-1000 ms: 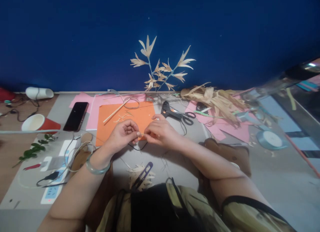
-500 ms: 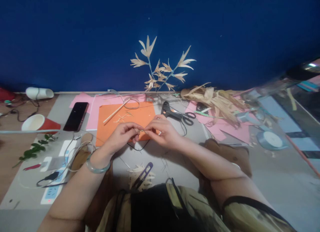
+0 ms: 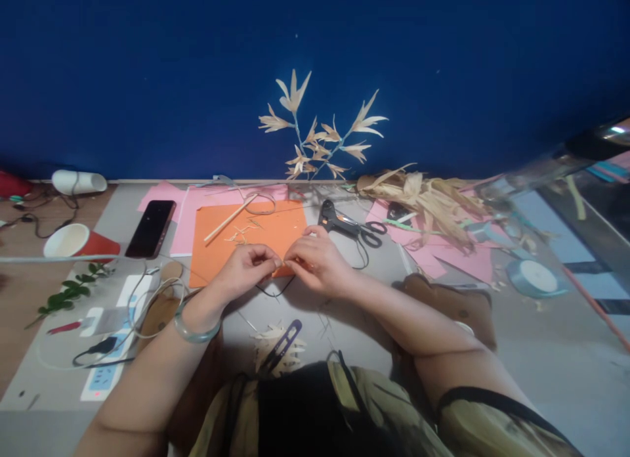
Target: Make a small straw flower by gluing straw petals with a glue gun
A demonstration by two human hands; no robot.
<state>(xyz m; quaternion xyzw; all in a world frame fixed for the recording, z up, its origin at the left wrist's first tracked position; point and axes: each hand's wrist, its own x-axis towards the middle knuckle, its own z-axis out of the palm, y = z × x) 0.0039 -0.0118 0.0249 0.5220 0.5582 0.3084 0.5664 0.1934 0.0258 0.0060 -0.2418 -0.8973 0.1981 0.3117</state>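
My left hand (image 3: 246,268) and my right hand (image 3: 317,260) meet fingertip to fingertip over the near edge of an orange paper sheet (image 3: 275,232). Both are closed in a pinch on a small thin pale piece between them, too small to name. A thin dark wire (image 3: 276,290) curves on the table just below the fingers. A green bangle (image 3: 194,330) sits on my left wrist. A wooden stick (image 3: 227,219) and pale slivers lie on the orange sheet.
A glue gun (image 3: 329,215) and scissors (image 3: 367,232) lie behind my right hand. Dried husks (image 3: 428,197), pink paper (image 3: 453,255), a tape roll (image 3: 534,276), a phone (image 3: 149,228), a red cup (image 3: 81,242), a power strip (image 3: 111,342) and a leaf sprig (image 3: 322,138) surround them.
The hands rose slightly and came back down. Their fingertips have drawn closer together, still pinching the small piece.
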